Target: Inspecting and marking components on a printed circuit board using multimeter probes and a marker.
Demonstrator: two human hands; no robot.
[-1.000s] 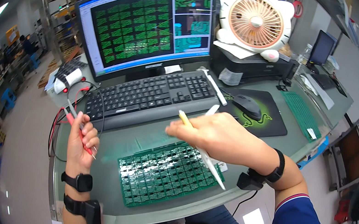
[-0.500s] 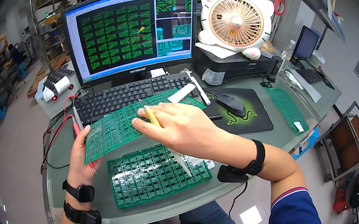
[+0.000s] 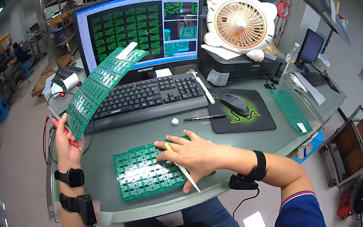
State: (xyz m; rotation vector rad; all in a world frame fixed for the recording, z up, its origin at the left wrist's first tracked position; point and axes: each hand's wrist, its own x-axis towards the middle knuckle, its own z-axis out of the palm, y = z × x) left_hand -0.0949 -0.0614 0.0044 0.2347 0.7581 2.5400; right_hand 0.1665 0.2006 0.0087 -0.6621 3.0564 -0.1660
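One clear bottle (image 3: 290, 54) stands near the far screen (image 3: 311, 47); what is in it is too small to tell. Three green boards show. The raised board (image 3: 103, 84) tips up before the near screen (image 3: 123, 32), its low end gripped by the left hand (image 3: 68, 146), which also holds one red probe (image 3: 75, 144). One white strip (image 3: 126, 51) is at its top. The desk board (image 3: 137, 172) lies flat on the desk (image 3: 99, 162), under the right hand (image 3: 196, 155). That hand has its fingers spread wide and holds one yellow and white stick (image 3: 195, 185). The far board (image 3: 290, 108) lies right of the mat (image 3: 262, 125), which bears one mouse (image 3: 235, 104). One black pen (image 3: 205, 117) and one white lump (image 3: 174, 122) lie near the keyboard (image 3: 156, 93). One fan (image 3: 240, 24) sits on one printer (image 3: 239, 70).
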